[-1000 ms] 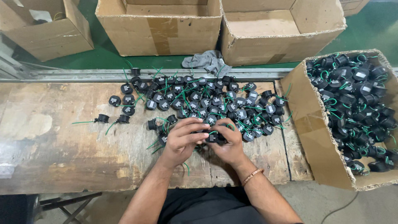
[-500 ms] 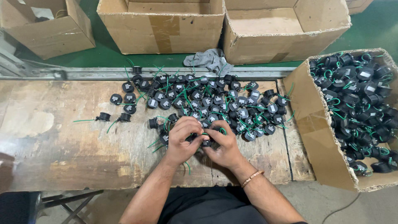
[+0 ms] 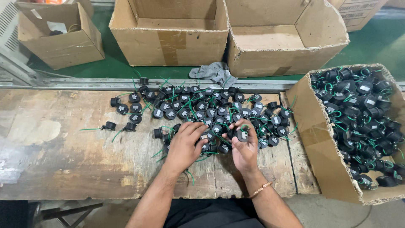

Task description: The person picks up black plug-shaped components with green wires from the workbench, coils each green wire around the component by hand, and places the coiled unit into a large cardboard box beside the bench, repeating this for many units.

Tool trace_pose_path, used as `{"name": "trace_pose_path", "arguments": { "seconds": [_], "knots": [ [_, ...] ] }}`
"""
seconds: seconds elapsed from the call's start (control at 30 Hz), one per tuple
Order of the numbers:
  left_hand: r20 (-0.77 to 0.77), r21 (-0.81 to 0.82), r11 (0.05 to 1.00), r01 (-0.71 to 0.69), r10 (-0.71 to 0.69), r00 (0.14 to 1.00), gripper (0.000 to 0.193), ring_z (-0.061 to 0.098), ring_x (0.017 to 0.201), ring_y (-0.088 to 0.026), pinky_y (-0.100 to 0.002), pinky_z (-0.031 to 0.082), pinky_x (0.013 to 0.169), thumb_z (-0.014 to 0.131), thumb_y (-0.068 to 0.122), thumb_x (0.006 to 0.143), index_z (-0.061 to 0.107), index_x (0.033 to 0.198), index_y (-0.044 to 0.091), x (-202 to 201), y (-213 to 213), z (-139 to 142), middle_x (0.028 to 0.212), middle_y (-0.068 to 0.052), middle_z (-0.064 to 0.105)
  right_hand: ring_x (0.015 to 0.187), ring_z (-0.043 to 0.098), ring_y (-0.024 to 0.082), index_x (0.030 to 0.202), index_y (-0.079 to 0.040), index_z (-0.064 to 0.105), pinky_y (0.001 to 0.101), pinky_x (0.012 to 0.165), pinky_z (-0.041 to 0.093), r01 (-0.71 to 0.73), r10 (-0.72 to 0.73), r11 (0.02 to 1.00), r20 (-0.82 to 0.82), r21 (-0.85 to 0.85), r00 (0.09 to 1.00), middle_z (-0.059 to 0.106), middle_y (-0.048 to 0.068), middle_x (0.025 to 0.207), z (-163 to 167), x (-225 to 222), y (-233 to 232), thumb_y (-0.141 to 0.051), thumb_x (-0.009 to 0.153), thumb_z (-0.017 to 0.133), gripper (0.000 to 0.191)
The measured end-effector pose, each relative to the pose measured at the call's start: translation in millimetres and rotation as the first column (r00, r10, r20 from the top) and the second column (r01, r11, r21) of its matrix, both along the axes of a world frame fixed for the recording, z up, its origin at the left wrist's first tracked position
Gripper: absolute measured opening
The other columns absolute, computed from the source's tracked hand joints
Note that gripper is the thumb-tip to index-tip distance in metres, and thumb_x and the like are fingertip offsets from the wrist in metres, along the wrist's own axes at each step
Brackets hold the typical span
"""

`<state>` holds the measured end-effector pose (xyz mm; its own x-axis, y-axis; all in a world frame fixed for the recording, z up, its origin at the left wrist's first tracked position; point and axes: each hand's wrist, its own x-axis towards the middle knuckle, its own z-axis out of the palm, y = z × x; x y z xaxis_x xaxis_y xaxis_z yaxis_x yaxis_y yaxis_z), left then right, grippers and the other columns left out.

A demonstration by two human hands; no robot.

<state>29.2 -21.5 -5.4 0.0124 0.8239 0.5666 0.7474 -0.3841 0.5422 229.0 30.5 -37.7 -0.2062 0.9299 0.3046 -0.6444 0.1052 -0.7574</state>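
Two stray black round parts with green wire leads (image 3: pixel 109 125) lie apart on the worn wooden bench (image 3: pixel 55 160); further along, the left hand (image 3: pixel 184 145) rests palm-down, fingers loosely spread over the near edge of the heap of the same black parts (image 3: pixel 202 107); just beside it the right hand (image 3: pixel 244 147) pinches one black part (image 3: pixel 242 135) between thumb and fingers; at the far right an open cardboard box (image 3: pixel 325 156) is full of more.

Bare forearms; a thin bracelet (image 3: pixel 259 189) circles the right wrist.
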Motion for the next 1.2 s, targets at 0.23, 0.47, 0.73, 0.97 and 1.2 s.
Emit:
{"name": "trace_pose_path", "arguments": {
  "seconds": [0.23,0.47,0.73,0.97,1.2],
  "knots": [
    [0.020,-0.237,0.971,0.042,-0.038,0.999,0.054,0.065,0.103,-0.032,-0.042,0.054,0.085,0.084,0.016,0.073,0.068,0.124,0.008,-3,-3,8,0.108,-0.009,0.070,0.107,0.057,0.020,0.096,-0.008,0.049,0.0370,0.080,0.059,-0.082,0.073,0.994,0.107,0.077,0.992,0.049,0.008,0.112,-6,-2,-1,0.002,0.089,0.077,0.030],
    [0.254,0.376,0.918,-0.128,0.031,0.967,0.041,0.068,0.111,-0.030,-0.042,0.058,0.095,0.080,-0.005,0.080,0.064,0.116,0.008,-7,-3,-15,0.116,-0.011,0.069,0.095,0.062,0.017,0.107,-0.002,0.061,0.0327,0.076,0.059,-0.107,0.069,0.988,0.304,0.113,0.950,0.054,0.007,0.108,4,0,-8,-0.022,0.089,0.079,0.033],
    [0.201,0.500,0.852,0.153,-0.287,0.937,0.031,0.066,0.116,-0.033,-0.042,0.061,0.095,0.079,-0.009,0.078,0.056,0.091,0.006,17,-3,-36,0.108,-0.009,0.053,0.107,0.066,0.027,0.126,0.003,0.063,0.0377,0.096,0.054,-0.258,-0.182,0.825,0.670,0.502,0.720,0.066,0.014,0.115,5,-3,-3,-0.026,0.087,0.080,0.051],
    [0.100,0.353,0.860,0.368,-0.426,0.899,0.023,0.065,0.118,-0.033,-0.045,0.056,0.100,0.075,-0.003,0.074,0.065,0.091,0.008,9,-8,-9,0.107,-0.009,0.063,0.107,0.064,0.028,0.118,0.000,0.066,0.0390,0.097,0.051,-0.042,-0.320,0.853,0.587,0.520,0.744,0.065,0.014,0.114,-6,1,0,-0.034,0.086,0.077,0.049],
    [0.689,0.074,0.960,0.270,-0.245,0.682,0.040,0.064,0.118,-0.027,-0.041,0.053,0.102,0.075,0.015,0.087,0.066,0.125,0.003,1,-1,-8,0.120,-0.007,0.071,0.104,0.064,0.028,0.117,-0.001,0.065,0.0386,0.095,0.054,-0.175,-0.229,0.815,0.585,0.552,0.778,0.068,0.012,0.111,-4,2,0,-0.022,0.077,0.085,0.049]
  ]
}}
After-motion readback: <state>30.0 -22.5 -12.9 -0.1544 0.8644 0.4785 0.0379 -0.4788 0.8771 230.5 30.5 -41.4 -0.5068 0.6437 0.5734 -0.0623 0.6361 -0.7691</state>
